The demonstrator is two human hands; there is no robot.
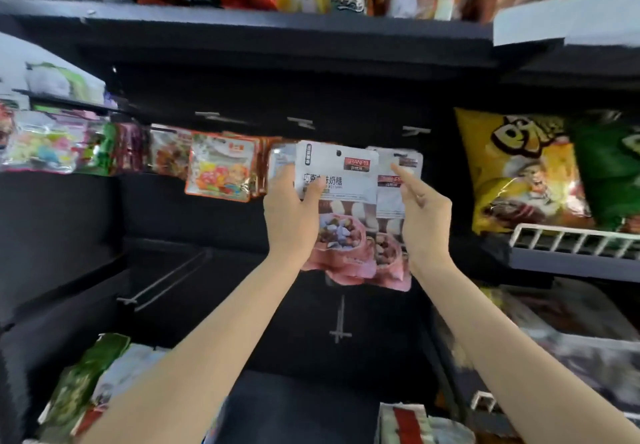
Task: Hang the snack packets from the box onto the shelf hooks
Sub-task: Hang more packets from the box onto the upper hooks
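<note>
Left hand [291, 208] grips front white snack packet [337, 184], thumb across its face, fingers curled behind. Right hand [424, 213] holds second packet [394, 180] just behind, index finger extended along it. Both packets raised before dark shelf, bare hooks [301, 122] above.

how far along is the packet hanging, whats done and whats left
Done: several packets hang on the left hooks. In hand: the left hand grips white packets, the right hand fingering one behind. Left: hooks below are bare; the box isn't visible.
</note>
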